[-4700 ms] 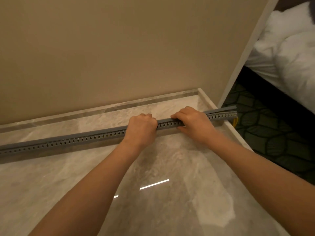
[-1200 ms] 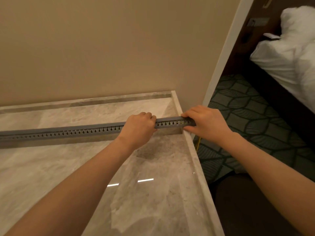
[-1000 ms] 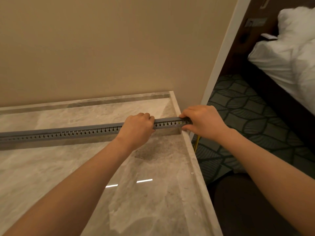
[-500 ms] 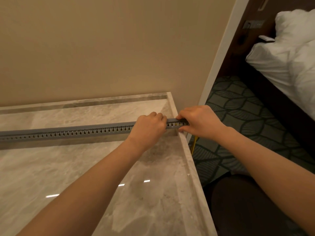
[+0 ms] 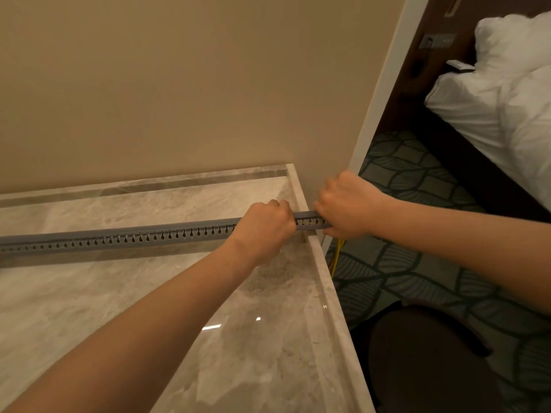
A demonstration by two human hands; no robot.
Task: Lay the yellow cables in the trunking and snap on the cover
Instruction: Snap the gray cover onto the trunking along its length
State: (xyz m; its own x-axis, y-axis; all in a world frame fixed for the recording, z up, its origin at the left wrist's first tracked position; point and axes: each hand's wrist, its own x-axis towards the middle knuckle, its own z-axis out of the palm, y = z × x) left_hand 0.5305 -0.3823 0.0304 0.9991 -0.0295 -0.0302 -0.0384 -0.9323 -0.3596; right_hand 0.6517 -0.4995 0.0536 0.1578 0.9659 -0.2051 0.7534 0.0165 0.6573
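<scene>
Both hands have slid rightward along the gray trunking (image 5: 119,238), which lies across the marble counter (image 5: 268,338). Left hand (image 5: 264,226) is curled over its top; right hand (image 5: 346,204) grips its end past the counter's edge, where 1 yellow cable (image 5: 336,254) hangs.

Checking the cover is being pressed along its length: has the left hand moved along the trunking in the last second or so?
Yes. The left hand has slid right along the trunking, nearer the marble top's right edge and the right hand.
</scene>
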